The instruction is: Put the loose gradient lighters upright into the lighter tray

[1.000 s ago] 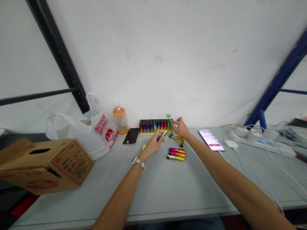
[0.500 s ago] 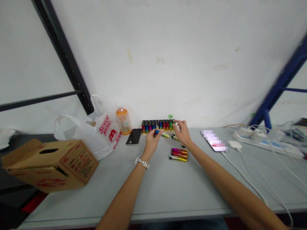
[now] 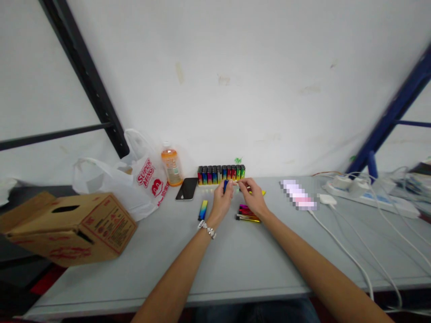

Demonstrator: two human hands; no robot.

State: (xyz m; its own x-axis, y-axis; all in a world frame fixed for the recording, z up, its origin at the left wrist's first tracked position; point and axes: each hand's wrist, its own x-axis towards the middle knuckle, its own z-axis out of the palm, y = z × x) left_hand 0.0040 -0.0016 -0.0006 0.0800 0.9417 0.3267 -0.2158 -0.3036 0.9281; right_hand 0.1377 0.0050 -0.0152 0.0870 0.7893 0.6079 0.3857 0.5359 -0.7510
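Observation:
My left hand (image 3: 221,202), with a bracelet at its wrist, is closed on a dark blue lighter (image 3: 226,184) held upright. My right hand (image 3: 253,194) meets it from the right, thumb and fingertips pinched together beside the lighter's edge; what they pinch is too small to make out. Left of my left hand, a blue-and-yellow lighter (image 3: 203,210) lies on the table. Below my right hand lie several pink, red and gold lighters (image 3: 248,214) side by side. Another yellow lighter (image 3: 263,193) is partly hidden behind my right hand. Rows of upright lighters (image 3: 215,175) stand against the wall.
A black phone (image 3: 187,189), an orange bottle (image 3: 171,167), a white plastic bag (image 3: 143,188) and a cardboard box (image 3: 74,229) occupy the left side. To the right are a lit phone (image 3: 299,194), white cables and a power strip (image 3: 380,199) on the grey table (image 3: 215,269).
The blue-and-yellow lighter now lies left of my left hand, which holds a dark blue one. My right hand has moved down and left from the row's end, its fingers closing.

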